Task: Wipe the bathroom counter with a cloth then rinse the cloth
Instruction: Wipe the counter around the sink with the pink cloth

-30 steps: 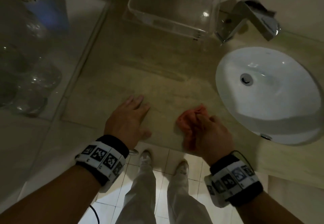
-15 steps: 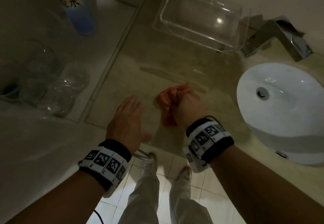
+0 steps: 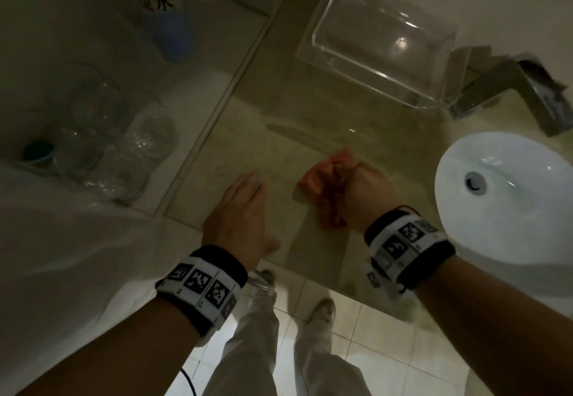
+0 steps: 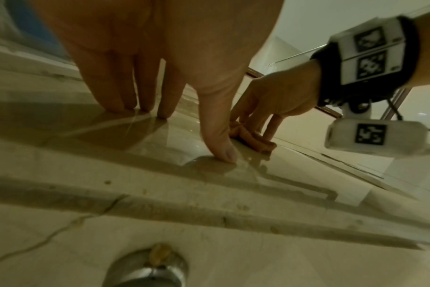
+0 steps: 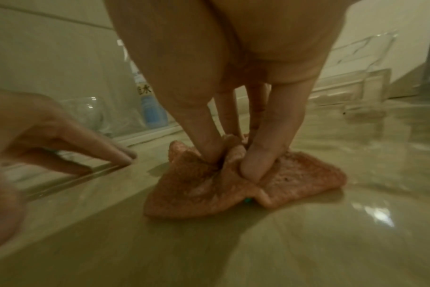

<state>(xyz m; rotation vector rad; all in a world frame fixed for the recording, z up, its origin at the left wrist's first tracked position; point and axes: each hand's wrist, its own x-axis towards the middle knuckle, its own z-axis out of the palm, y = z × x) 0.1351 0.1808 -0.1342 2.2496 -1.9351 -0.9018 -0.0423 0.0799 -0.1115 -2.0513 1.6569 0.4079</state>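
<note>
An orange-red cloth [image 3: 322,183] lies bunched on the beige stone counter [image 3: 279,123], left of the white sink [image 3: 502,271]. My right hand [image 3: 366,197] grips it from above. In the right wrist view the thumb and fingers [image 5: 255,165] pinch a fold of the cloth [image 5: 295,178] and press it onto the wet surface. My left hand [image 3: 238,216] rests flat on the counter just left of the cloth, fingers straight, holding nothing. The left wrist view shows its fingertips [image 4: 221,151] on the stone, with the cloth [image 4: 255,143] under the right hand [image 4: 277,97].
A clear acrylic tray [image 3: 381,42] stands at the back of the counter and a chrome faucet [image 3: 511,85] behind the sink. Several drinking glasses [image 3: 102,135] and a blue bottle [image 3: 167,23] stand on the white ledge to the left. The counter's front edge runs just behind my wrists.
My right hand has slid the cloth from the front edge near the sink leftward and farther back, closer to my left hand. The left hand has stayed in place.
</note>
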